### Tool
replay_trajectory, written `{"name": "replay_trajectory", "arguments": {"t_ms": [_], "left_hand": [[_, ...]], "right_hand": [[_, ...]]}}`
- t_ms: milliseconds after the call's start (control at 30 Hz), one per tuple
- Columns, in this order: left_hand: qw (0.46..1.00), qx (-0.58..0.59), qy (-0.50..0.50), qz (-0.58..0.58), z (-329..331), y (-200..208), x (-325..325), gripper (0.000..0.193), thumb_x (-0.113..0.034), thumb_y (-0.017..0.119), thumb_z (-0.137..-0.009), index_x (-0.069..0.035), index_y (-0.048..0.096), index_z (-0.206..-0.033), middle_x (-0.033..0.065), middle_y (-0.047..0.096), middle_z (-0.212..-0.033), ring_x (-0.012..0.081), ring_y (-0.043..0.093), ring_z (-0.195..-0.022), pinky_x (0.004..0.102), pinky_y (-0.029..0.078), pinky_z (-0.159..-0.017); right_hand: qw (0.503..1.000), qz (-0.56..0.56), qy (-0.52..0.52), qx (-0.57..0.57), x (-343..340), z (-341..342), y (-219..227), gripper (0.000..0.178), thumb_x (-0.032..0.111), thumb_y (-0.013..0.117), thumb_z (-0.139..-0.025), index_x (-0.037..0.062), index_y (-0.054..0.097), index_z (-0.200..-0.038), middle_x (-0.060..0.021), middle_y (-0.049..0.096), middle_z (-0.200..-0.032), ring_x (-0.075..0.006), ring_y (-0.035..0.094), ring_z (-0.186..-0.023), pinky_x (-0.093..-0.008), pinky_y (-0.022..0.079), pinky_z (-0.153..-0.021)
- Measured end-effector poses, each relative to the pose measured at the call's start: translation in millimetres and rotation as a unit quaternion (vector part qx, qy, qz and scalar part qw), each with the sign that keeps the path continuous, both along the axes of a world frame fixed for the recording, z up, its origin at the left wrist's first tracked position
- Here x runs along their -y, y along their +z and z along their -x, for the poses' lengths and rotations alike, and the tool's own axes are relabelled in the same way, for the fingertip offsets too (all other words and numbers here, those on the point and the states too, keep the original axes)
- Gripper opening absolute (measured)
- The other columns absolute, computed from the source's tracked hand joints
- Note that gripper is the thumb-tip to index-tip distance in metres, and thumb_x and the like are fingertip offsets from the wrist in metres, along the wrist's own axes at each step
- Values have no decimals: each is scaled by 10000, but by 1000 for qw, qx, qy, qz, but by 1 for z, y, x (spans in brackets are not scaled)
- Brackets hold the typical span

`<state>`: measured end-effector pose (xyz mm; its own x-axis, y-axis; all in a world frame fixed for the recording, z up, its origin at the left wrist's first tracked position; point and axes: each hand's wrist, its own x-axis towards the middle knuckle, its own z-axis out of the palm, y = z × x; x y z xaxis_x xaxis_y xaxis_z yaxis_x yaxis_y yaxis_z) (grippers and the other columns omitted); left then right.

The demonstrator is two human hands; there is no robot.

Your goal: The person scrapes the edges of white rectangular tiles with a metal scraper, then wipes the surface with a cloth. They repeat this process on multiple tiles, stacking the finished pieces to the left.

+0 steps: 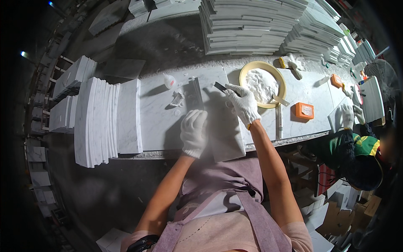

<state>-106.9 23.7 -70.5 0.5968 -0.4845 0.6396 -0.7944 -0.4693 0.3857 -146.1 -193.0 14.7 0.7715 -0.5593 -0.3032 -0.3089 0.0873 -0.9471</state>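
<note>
Right hand, gloved in white, closes around a dark flat tool, whose end sticks out past the fingers toward the left; the back of the hand faces up, and the bare forearm reaches up and leftward from the lower right, nearly straight. Below the tool lies a pale stone slab, its near end jutting past the edge of the tabletop. By the slab's left side is the left hand, also gloved, knuckles up and fingers bent forward, its forearm slanting in from the lower left; blur hides whether it grips anything. Just beyond the right hand sits a yellow-rimmed bowl of white material, with a flat scraper across its rim. An orange box lies to the bowl's right, a small white bottle stands left of the slab, and upright slabs line the tabletop's left end.
</note>
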Motion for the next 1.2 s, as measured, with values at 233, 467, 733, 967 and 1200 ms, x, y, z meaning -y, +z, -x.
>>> {"name": "replay_trajectory", "arguments": {"t_ms": [233, 467, 733, 967, 1200], "left_hand": [[1000, -2, -1, -7, 0, 0, -1, 335, -149, 689, -959, -128, 698, -1294, 70, 656, -1303, 315, 616, -1268, 463, 477, -1092], [999, -5, 15, -28, 0, -11, -3, 361, -139, 684, -939, -129, 702, -1300, 64, 652, -1333, 302, 605, -1302, 451, 470, -1107], [999, -20, -7, 38, -17, 5, 6, 329, -196, 735, -953, -105, 709, -1269, 103, 692, -1275, 332, 633, -1231, 473, 473, -1080], [995, -20, -74, -60, -76, 31, 48, 618, -349, 795, -872, -95, 601, -1401, 155, 601, -1427, 374, 530, -1372, 499, 415, -1158], [989, -29, -14, -145, -115, 38, 80, 582, -427, 788, -871, -124, 601, -1332, 104, 604, -1404, 317, 538, -1342, 480, 449, -1121]], "right_hand": [[999, 44, 18, 14, -4, -3, -8, 331, 197, 672, -1034, 64, 723, -1333, 10, 688, -792, -64, 642, -615, -240, 471, -478], [909, 409, 24, 80, -1, 2, -8, 306, 109, 655, -1007, 59, 722, -1302, -96, 757, -916, -175, 677, -665, -298, 555, -660], [970, -205, -33, 126, -31, 81, 17, 581, 196, 686, -1054, 2, 474, -1559, -5, 633, -907, -87, 663, -741, -228, 560, -608], [943, 264, -70, 193, -95, 95, -31, 312, 6, 658, -986, 10, 662, -1297, -129, 701, -1083, -239, 700, -942, -343, 558, -851], [930, 314, -25, 191, -97, 102, -40, 557, -18, 625, -805, 77, 659, -1353, -140, 688, -1043, -324, 669, -923, -425, 563, -796]]}}
